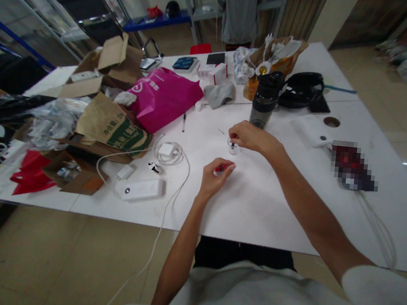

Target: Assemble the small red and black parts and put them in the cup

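Your right hand (250,137) has its grip pinched on the small clear jar (233,149) on the worktop (256,205). At the jar's 7 o'clock, your left hand (212,176) is clenched on a red piece (220,169). Risk: the jar looks light, so a sideways tug could tip it. The dark bottle (266,98) at its 1 o'clock could get knocked.

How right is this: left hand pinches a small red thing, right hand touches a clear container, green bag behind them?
Wrong in one respect: the head view shows the bag is pink, not green. The left hand, red thing, right hand and clear container stand as stated.
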`<action>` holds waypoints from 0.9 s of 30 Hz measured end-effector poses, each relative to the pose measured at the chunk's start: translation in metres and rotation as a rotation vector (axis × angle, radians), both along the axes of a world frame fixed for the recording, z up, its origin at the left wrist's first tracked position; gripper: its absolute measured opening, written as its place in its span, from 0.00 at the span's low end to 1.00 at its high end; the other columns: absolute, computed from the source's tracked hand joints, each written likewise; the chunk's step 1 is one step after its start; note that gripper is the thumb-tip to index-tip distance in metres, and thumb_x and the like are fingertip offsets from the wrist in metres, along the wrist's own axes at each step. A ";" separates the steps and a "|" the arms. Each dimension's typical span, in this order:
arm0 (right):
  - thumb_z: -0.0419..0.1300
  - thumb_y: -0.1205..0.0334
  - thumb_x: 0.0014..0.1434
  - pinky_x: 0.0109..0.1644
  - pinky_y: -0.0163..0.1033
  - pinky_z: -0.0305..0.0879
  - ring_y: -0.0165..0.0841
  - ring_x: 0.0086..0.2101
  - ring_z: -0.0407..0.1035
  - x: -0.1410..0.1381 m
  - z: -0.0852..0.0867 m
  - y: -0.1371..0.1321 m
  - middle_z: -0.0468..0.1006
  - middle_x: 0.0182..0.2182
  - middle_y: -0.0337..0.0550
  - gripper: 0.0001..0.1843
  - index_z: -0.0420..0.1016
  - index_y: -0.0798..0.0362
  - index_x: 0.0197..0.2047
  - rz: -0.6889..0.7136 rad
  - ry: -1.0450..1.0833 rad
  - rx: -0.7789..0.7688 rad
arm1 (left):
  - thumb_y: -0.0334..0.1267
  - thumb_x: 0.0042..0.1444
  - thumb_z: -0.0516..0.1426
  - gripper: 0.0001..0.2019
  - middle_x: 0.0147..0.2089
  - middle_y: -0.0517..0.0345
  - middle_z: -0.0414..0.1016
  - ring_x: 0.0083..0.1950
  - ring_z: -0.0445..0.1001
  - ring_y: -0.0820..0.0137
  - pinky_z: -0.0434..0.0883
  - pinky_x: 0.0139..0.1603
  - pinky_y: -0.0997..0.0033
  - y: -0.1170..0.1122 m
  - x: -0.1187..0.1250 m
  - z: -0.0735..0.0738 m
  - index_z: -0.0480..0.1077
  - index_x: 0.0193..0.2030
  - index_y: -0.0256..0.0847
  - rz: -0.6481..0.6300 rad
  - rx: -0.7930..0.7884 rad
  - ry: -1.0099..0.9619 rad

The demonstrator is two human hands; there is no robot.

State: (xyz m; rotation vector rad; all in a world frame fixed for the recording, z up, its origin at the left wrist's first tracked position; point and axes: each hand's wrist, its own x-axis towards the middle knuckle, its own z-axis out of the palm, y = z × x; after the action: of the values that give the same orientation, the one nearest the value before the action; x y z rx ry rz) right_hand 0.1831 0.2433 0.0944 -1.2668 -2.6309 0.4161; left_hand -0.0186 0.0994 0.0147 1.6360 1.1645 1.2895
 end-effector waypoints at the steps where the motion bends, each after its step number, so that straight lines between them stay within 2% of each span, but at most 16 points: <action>1: 0.71 0.68 0.73 0.50 0.44 0.72 0.43 0.45 0.84 0.000 0.000 0.000 0.90 0.43 0.52 0.04 0.90 0.53 0.46 -0.003 0.001 0.003 | 0.59 0.73 0.70 0.19 0.43 0.51 0.88 0.41 0.80 0.65 0.77 0.46 0.62 0.000 0.000 0.000 0.87 0.45 0.44 -0.001 0.002 0.000; 27: 0.71 0.67 0.72 0.49 0.44 0.72 0.43 0.43 0.84 0.001 -0.002 0.002 0.89 0.41 0.51 0.04 0.90 0.51 0.44 -0.021 0.014 0.016 | 0.59 0.73 0.70 0.19 0.43 0.52 0.88 0.40 0.79 0.66 0.76 0.45 0.62 -0.001 0.000 0.001 0.87 0.46 0.44 -0.006 -0.005 -0.005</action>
State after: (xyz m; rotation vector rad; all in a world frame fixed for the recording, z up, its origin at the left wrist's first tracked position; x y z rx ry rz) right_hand 0.1845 0.2452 0.0928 -1.2812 -2.6016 0.3985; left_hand -0.0189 0.0987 0.0159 1.6312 1.1583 1.2852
